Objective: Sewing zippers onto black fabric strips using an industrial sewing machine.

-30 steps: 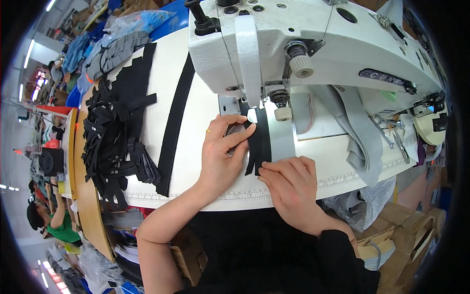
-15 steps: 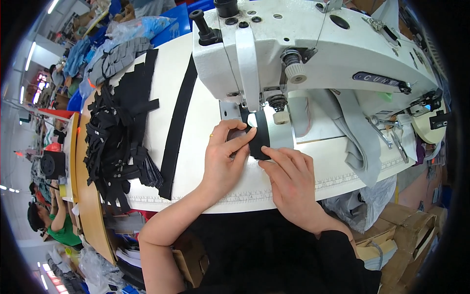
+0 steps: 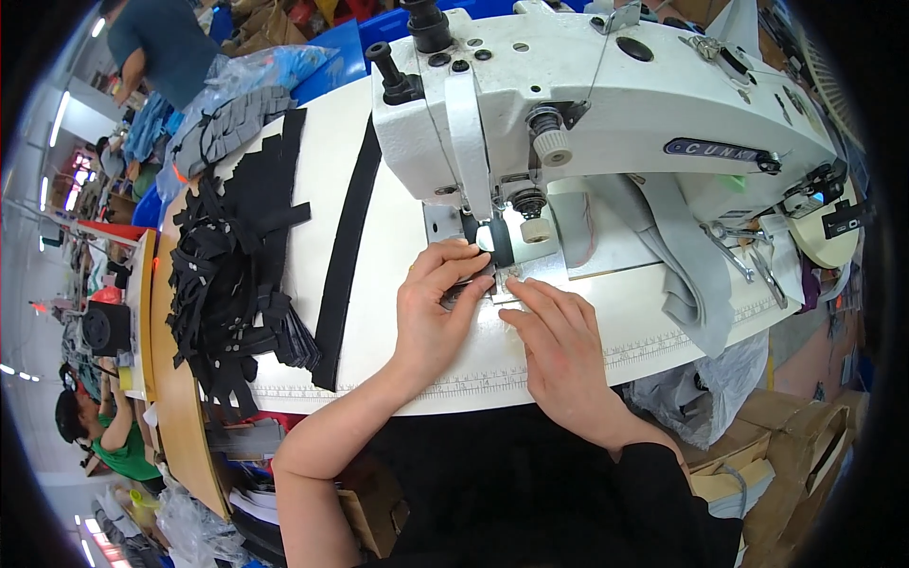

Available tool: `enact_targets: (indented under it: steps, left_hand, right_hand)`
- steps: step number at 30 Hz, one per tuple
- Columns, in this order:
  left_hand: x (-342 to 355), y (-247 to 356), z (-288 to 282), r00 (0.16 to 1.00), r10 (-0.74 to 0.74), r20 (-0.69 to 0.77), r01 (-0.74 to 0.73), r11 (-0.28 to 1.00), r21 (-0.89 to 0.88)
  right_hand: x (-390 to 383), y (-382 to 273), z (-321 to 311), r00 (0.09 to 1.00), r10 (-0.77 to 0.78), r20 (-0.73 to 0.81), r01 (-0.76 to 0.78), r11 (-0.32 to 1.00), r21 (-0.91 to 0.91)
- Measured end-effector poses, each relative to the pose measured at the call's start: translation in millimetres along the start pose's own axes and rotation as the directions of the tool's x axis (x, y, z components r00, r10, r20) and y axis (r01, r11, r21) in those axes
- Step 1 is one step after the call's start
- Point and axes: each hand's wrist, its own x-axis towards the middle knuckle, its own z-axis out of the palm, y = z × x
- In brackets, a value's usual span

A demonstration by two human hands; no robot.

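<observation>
A short piece of black strip (image 3: 501, 243) lies under the presser foot of a white sewing machine (image 3: 606, 85). My left hand (image 3: 437, 308) is curled at its left side, fingertips together on the strip's edge and the thumb bent in close below. Just right of that, my right hand (image 3: 561, 346) lies palm down with fingers stretched toward the near end of the strip; nothing shows in its grasp. A white tension knob (image 3: 536, 230) sits beside the foot. Needle and stitching are hidden.
Left on the white table (image 3: 398, 386) lie a long black strip (image 3: 348, 256) and a tangled pile of black straps (image 3: 222, 275). Grey fabric (image 3: 689, 270) hangs over the edge at right, near metal tools (image 3: 734, 254). People work farther left.
The black strip has slid away from me under the foot, so less of it shows. My hands stay in nearly the same place. A person in blue has come into view at upper left.
</observation>
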Motion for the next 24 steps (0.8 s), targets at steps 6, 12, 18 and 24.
enact_targets:
  steps: [6,12,18,24]
  left_hand:
    - [-0.3,1.0,1.2,1.000,-0.015,0.004,0.015,1.000,-0.027]
    - [1.9,-0.1,2.6,1.000,-0.002,0.009,0.003,1.000,-0.010]
    - [1.1,1.0,0.6,1.000,0.021,-0.005,-0.021,1.000,0.005]
    - [-1.6,2.0,-1.0,1.000,-0.024,-0.011,0.024,0.999,-0.037]
  right_hand:
    - [-2.2,0.3,-1.2,0.999,-0.011,-0.039,0.011,1.000,0.010]
    - [-6.1,12.3,-14.1,0.969,0.042,-0.243,-0.063,0.995,-0.079]
    - [-4.0,83.1,-76.9,0.876,0.197,-0.440,-0.425,0.747,-0.511]
    - [-0.1,96.0,-96.3,0.861,0.364,-0.355,-0.499,0.743,-0.446]
